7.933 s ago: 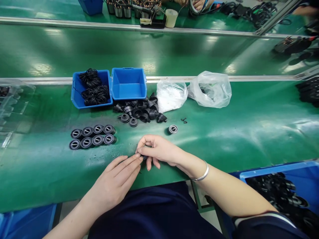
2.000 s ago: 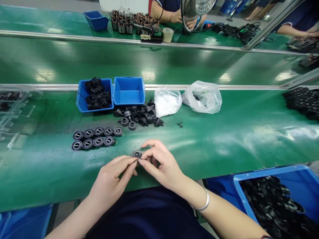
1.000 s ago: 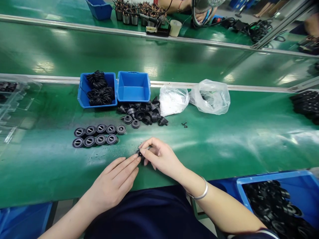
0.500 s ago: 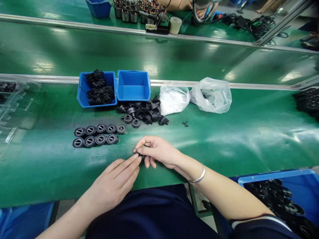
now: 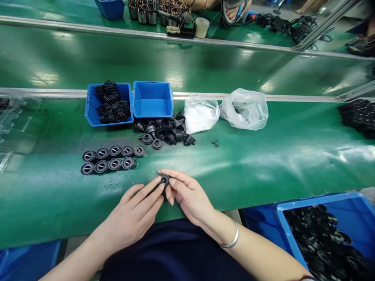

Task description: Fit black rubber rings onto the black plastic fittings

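Note:
At the front of the green bench, a round black plastic part (image 5: 164, 179) with a dark hole in its middle faces up between my hands. My left hand (image 5: 137, 208) has its fingertips on the part's near left side, its fingers fairly straight. My right hand (image 5: 187, 193) grips the part from the right, thumb on the rim and index finger reaching round behind. Left of my hands, similar round black parts (image 5: 115, 164) stand in two rows, most with a pale strip across the centre. Beyond lies a heap of loose black plastic fittings (image 5: 161, 132).
Behind the heap stand a blue bin of black cable bundles (image 5: 114, 111) and an empty blue bin (image 5: 152, 107). Two plastic bags (image 5: 202, 115) are beside them, with tiny black pieces (image 5: 215, 144) in front. A blue crate (image 5: 285, 212) of black parts sits lower right.
A round part that lay alone on the right earlier now ends the back row. In the last half second my right hand has opened out around the held part, uncovering its face.

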`<control>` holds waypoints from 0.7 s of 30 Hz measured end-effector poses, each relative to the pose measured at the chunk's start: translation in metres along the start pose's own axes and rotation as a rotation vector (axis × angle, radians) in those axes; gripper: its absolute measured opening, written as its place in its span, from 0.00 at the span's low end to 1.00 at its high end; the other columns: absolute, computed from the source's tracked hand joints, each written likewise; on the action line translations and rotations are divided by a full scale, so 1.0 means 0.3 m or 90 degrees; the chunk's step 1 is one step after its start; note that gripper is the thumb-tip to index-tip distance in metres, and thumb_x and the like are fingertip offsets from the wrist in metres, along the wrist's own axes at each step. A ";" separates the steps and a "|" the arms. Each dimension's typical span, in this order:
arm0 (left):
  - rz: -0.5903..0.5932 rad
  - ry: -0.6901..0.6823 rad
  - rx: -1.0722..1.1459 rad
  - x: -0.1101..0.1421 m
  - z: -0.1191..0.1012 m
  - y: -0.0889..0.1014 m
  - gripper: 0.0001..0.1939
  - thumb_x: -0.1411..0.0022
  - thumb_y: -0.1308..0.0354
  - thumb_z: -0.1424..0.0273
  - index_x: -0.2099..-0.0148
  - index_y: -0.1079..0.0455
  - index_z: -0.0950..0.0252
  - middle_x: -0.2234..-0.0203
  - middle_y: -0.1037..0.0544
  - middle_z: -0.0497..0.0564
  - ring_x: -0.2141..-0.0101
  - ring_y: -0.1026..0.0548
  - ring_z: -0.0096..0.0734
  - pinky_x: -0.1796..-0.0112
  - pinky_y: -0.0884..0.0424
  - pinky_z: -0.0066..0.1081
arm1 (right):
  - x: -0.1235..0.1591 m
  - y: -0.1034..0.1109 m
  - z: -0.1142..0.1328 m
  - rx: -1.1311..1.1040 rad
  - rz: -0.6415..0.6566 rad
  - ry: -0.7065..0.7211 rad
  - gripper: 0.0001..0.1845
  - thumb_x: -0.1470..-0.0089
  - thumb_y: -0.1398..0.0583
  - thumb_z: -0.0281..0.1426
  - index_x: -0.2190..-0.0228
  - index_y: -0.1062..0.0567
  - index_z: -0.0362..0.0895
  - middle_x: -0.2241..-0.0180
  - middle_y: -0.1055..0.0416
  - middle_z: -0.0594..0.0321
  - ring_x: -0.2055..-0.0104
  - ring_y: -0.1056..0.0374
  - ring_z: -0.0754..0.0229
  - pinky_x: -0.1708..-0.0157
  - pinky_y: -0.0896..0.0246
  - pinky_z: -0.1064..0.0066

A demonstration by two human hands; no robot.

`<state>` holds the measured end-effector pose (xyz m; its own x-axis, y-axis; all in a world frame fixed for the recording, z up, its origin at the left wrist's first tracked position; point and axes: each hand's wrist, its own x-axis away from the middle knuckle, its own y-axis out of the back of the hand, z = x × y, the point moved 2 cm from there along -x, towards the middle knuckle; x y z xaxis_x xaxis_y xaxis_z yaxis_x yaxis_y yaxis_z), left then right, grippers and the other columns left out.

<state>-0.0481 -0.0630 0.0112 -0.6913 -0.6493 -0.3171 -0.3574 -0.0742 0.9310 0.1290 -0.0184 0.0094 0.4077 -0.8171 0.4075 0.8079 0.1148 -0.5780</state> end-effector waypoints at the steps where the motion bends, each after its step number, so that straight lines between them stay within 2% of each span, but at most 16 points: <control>1: 0.014 -0.002 0.004 -0.006 0.001 0.001 0.19 0.34 0.44 0.73 0.42 0.30 0.71 0.37 0.33 0.61 0.34 0.42 0.54 0.40 0.43 0.50 | -0.004 0.002 0.008 0.001 0.014 -0.021 0.17 0.40 0.40 0.32 0.50 0.24 0.39 0.77 0.28 0.65 0.78 0.36 0.69 0.73 0.40 0.76; 3: 0.040 -0.010 0.000 -0.017 0.000 0.000 0.19 0.33 0.46 0.72 0.41 0.30 0.71 0.37 0.33 0.61 0.33 0.44 0.54 0.41 0.43 0.50 | -0.016 0.009 0.031 0.007 0.038 -0.064 0.18 0.40 0.40 0.32 0.50 0.25 0.39 0.77 0.27 0.63 0.77 0.33 0.67 0.76 0.39 0.76; 9: 0.058 0.004 -0.029 -0.034 -0.028 -0.007 0.19 0.31 0.47 0.69 0.40 0.31 0.65 0.32 0.40 0.52 0.35 0.40 0.44 0.45 0.41 0.44 | -0.056 0.026 0.075 0.060 0.119 -0.165 0.16 0.37 0.41 0.37 0.53 0.25 0.40 0.79 0.30 0.65 0.77 0.30 0.65 0.82 0.38 0.79; 14: 0.045 -0.002 -0.014 -0.021 -0.036 -0.005 0.20 0.32 0.47 0.72 0.39 0.32 0.67 0.32 0.40 0.52 0.35 0.41 0.46 0.44 0.40 0.45 | -0.072 0.032 0.074 0.073 0.130 -0.167 0.12 0.39 0.38 0.36 0.58 0.25 0.40 0.80 0.30 0.66 0.81 0.32 0.67 0.85 0.41 0.81; 19: 0.056 0.000 -0.017 -0.020 -0.031 -0.006 0.18 0.32 0.47 0.73 0.41 0.30 0.67 0.33 0.38 0.54 0.35 0.41 0.47 0.43 0.39 0.45 | -0.067 0.034 0.076 0.025 0.165 -0.173 0.21 0.32 0.48 0.42 0.50 0.27 0.42 0.72 0.26 0.60 0.74 0.27 0.63 0.79 0.31 0.75; 21: 0.058 -0.002 -0.018 -0.024 -0.034 -0.006 0.19 0.32 0.47 0.74 0.41 0.31 0.68 0.33 0.38 0.55 0.35 0.41 0.47 0.43 0.38 0.44 | -0.067 0.035 0.076 0.030 0.178 -0.171 0.19 0.32 0.47 0.40 0.49 0.28 0.42 0.72 0.26 0.60 0.73 0.26 0.62 0.78 0.31 0.75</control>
<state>-0.0362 -0.0659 0.0137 -0.7223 -0.6517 -0.2315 -0.2749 -0.0366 0.9608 0.1390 0.0119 0.0112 0.7068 -0.5740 0.4136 0.6662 0.3433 -0.6620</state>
